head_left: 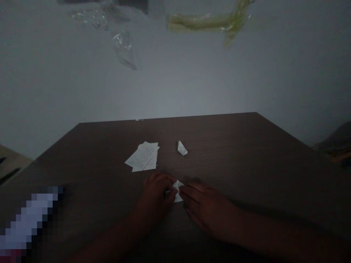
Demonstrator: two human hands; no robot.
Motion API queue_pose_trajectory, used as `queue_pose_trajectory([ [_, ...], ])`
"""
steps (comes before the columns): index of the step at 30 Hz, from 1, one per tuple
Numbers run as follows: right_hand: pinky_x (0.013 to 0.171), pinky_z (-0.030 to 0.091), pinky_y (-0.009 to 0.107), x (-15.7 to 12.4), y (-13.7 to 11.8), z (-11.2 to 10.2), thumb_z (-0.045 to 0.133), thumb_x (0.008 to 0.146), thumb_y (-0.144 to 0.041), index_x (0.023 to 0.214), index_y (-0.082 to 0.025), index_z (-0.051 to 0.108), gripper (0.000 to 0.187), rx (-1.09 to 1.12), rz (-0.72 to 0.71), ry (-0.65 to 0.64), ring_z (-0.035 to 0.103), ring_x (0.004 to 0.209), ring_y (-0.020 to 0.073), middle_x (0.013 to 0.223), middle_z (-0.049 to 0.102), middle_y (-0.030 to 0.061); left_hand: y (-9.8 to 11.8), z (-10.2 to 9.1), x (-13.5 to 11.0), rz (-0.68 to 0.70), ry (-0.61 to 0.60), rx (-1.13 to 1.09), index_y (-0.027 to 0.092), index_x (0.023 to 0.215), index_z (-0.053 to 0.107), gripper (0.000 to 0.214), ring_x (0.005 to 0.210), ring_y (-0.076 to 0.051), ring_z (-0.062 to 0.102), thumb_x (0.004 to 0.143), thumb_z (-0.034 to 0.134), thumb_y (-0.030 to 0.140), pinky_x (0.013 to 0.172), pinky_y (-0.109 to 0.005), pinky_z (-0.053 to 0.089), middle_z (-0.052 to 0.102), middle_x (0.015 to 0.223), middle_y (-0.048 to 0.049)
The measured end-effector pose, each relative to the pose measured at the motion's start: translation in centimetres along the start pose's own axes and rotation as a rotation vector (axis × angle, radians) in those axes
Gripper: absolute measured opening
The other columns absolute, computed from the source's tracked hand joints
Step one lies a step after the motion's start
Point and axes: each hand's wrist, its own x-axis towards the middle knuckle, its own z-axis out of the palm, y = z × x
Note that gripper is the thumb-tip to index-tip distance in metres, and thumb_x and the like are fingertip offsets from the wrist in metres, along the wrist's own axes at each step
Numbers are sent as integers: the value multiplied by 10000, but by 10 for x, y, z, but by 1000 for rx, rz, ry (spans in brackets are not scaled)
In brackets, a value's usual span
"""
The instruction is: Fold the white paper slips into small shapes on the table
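On the dark wooden table (246,153) my left hand (157,195) and my right hand (204,208) meet over a small piece of white paper (177,189). Both pinch it with curled fingers, pressing it against the tabletop. Most of the paper is hidden under my fingers. A small stack of printed paper slips (143,157) lies just beyond my left hand. A folded white paper shape (182,148) sits on the table beyond my right hand.
A pale wall (55,84) rises behind the table's far edge, with clear plastic wrap (124,49) and a yellowish strip (208,22) stuck on it. A blurred-out patch (27,223) lies at the near left. The light is dim.
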Motion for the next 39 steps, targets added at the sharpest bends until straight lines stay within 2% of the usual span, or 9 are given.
queue_pose_trajectory([
  [4, 1204, 605, 518, -2, 0, -2, 661, 1158, -334, 1498, -82, 744, 432, 53, 45, -54, 723, 1390, 355, 1460, 807, 201, -5, 2, -1, 23, -5, -9, 264, 885, 691, 183, 1230, -333, 760, 983, 718, 112, 1092, -547, 589, 870, 1223, -54],
  [7, 1223, 593, 547, -2, 1, -5, 664, 1154, -319, 1524, -98, 731, 437, 113, 72, -94, 718, 1395, 354, 1495, 791, 198, -4, 4, -2, 28, -16, -7, 258, 962, 704, 179, 1215, -324, 766, 1000, 672, 85, 1087, -525, 587, 855, 1211, -68],
  [13, 1264, 552, 604, -3, 5, -9, 665, 1152, -328, 1569, -152, 709, 455, 158, 119, -158, 660, 1474, 365, 1559, 753, 187, -4, 1, 0, 44, -42, 21, 258, 1112, 740, 215, 1191, -329, 772, 1008, 681, 80, 1067, -493, 589, 837, 1194, -62],
  [19, 1279, 511, 667, -2, 10, -14, 706, 1133, -335, 1480, -236, 785, 369, 84, 149, -153, 514, 1622, 419, 1678, 668, 163, -25, -13, 1, 229, -149, 30, 244, 1318, 767, 399, 1371, -312, 737, 1022, 609, 27, 1190, -484, 568, 813, 1407, -88],
  [23, 1242, 526, 708, -1, 12, -17, 718, 1130, -350, 1494, -272, 789, 379, 67, 159, -169, 494, 1629, 453, 1687, 655, 164, -33, -24, 0, 318, -199, -3, 253, 1339, 769, 472, 1433, -267, 701, 1011, 575, -26, 1258, -450, 531, 792, 1480, -73],
  [29, 1212, 535, 736, -1, 21, -17, 721, 1137, -356, 1482, -339, 817, 359, 43, 181, -155, 504, 1618, 478, 1739, 615, 143, -32, -33, 1, 286, -269, -73, 270, 1397, 772, 486, 1473, -267, 663, 1018, 610, 13, 1288, -474, 507, 748, 1536, -66],
  [35, 1199, 552, 758, 0, 15, -17, 759, 1111, -411, 1502, -254, 796, 423, -4, 196, -164, 517, 1605, 513, 1758, 593, 183, -16, -22, -1, 236, -167, 7, 263, 1357, 795, 450, 1390, -306, 703, 986, 674, 39, 1232, -483, 540, 776, 1453, -79],
  [39, 1193, 558, 752, -1, 12, -16, 758, 1113, -399, 1497, -280, 796, 404, 26, 162, -171, 542, 1584, 492, 1754, 602, 162, -9, -21, -2, 196, -148, 29, 279, 1352, 803, 430, 1345, -325, 733, 982, 708, 82, 1199, -486, 557, 799, 1435, -70],
])
